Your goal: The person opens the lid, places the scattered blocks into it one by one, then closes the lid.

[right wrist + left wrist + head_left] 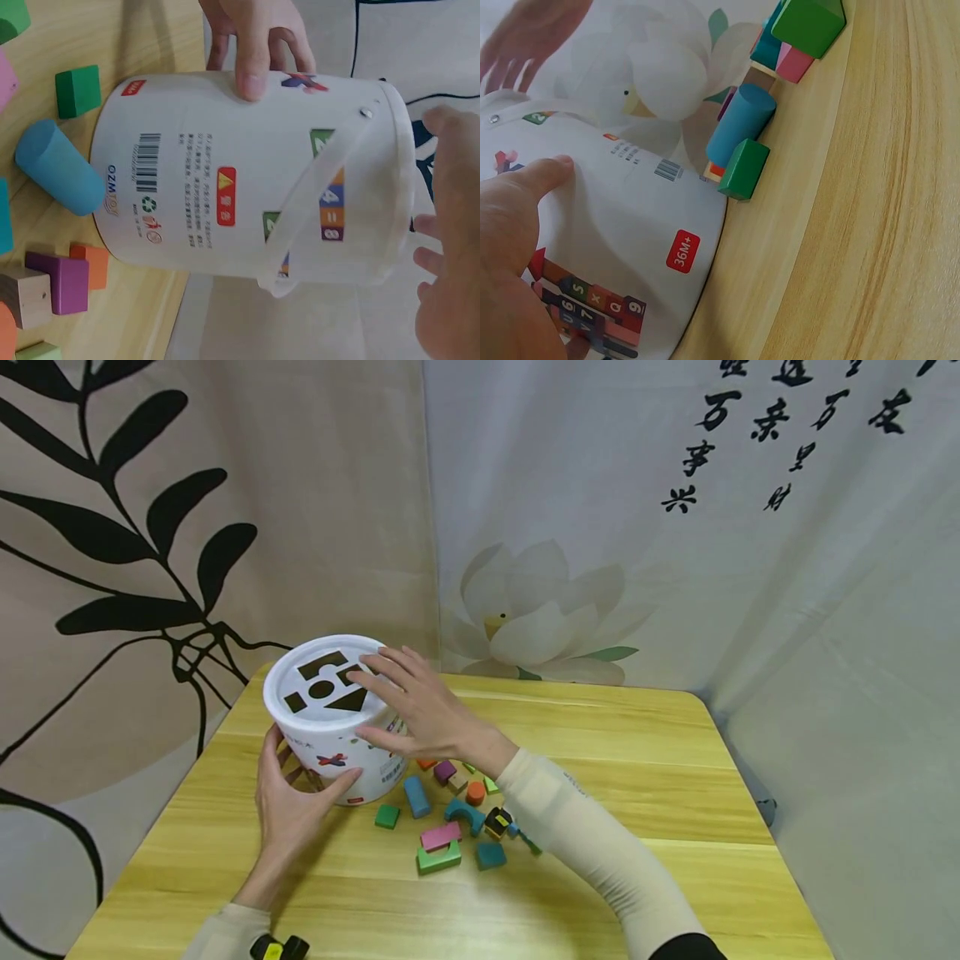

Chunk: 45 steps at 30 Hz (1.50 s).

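A white bucket (311, 752) with printed pictures stands on the table, its white lid (352, 648) on top with several dark shaped cutouts. My left hand (288, 810) grips the bucket's lower left side, thumb on the front and fingers spread round behind. Above the lid's right part, my right hand (420, 706) has its fingers spread and nearly straight, with nothing held. In the right wrist view the bucket's white carry handle (315, 176) hangs across its side. Close by the base lie a blue cylinder (60, 166) and a green block (78, 91).
More loose blocks lie right of the bucket, among them a blue arch (467, 815), a pink block (440, 836), a light green notched block (438, 859) and a teal block (491, 856). A printed curtain (555, 527) hangs behind the wooden table (600, 735).
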Tool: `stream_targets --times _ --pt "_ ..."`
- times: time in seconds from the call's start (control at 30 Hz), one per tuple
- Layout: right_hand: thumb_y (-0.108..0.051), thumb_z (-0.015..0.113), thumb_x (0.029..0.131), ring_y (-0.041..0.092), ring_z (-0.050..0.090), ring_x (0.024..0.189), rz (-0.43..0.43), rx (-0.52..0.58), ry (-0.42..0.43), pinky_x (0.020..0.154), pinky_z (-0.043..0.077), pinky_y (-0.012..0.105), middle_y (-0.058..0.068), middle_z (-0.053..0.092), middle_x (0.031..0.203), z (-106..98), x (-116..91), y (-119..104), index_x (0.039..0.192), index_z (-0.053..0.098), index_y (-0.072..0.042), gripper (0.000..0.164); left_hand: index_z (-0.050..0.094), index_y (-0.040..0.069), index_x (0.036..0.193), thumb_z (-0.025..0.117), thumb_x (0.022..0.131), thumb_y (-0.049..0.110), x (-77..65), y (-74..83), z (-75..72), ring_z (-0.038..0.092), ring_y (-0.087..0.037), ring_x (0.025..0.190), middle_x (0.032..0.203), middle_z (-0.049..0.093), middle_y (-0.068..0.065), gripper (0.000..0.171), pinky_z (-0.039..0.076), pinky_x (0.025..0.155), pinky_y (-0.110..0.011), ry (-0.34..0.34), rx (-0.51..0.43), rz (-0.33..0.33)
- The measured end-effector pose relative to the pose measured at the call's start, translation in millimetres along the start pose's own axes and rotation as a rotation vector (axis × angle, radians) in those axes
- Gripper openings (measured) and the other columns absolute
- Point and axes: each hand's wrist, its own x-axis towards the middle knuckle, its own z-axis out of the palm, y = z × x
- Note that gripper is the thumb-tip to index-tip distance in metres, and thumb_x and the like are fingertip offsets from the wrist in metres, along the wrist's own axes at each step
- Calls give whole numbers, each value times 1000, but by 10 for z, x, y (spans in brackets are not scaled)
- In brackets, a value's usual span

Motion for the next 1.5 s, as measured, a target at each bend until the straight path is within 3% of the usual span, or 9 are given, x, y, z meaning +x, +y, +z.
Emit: stream_targets --times 0.33,0.57,0.77,0.9,1.13,1.5 --pt "-61 58 94 31 29 146 -43 -87 -129 122 16 50 11 45 156 103 22 -132 154 50 -17 74 24 26 163 95 67 15 -66 317 -46 44 -37 134 157 36 -11 120 45 101 -57 -7 -16 2" --pt "-53 61 96 25 44 128 -94 -57 -66 113 32 41 8 57 136 157 42 -149 136 65 -16 55 25 27 163 95 67 14 -77 347 -57 44 -38 133 156 37 -11 120 47 102 -50 -2 -13 1" --pt "-47 64 97 22 49 117 -110 -46 -18 104 39 37 5 62 123 168 57 -174 123 72 -15 41 24 27 163 95 67 15 -81 359 -63 43 -38 134 157 36 -10 120 46 102 -52 0 -14 -4" --pt "-42 67 96 20 52 112 -125 -38 20 101 42 34 4 63 116 176 76 -195 116 74 -14 35 24 28 163 96 66 16 -70 310 -55 45 -35 133 156 37 -9 121 46 100 -56 0 -15 -6" --pt "-39 71 94 18 54 100 -147 0 88 97 42 32 2 62 104 215 146 -226 105 74 -10 31 22 40 161 99 62 25 -8 11 -23 46 -25 133 155 37 4 127 47 100 -52 -10 2 -14" --pt "-37 77 89 13 51 92 -65 126 108 88 41 29 -1 60 96 285 217 -282 97 71 -9 30 23 35 162 99 62 21 -2 -52 -7 46 -26 133 156 38 1 127 47 100 -54 -7 -8 -19"
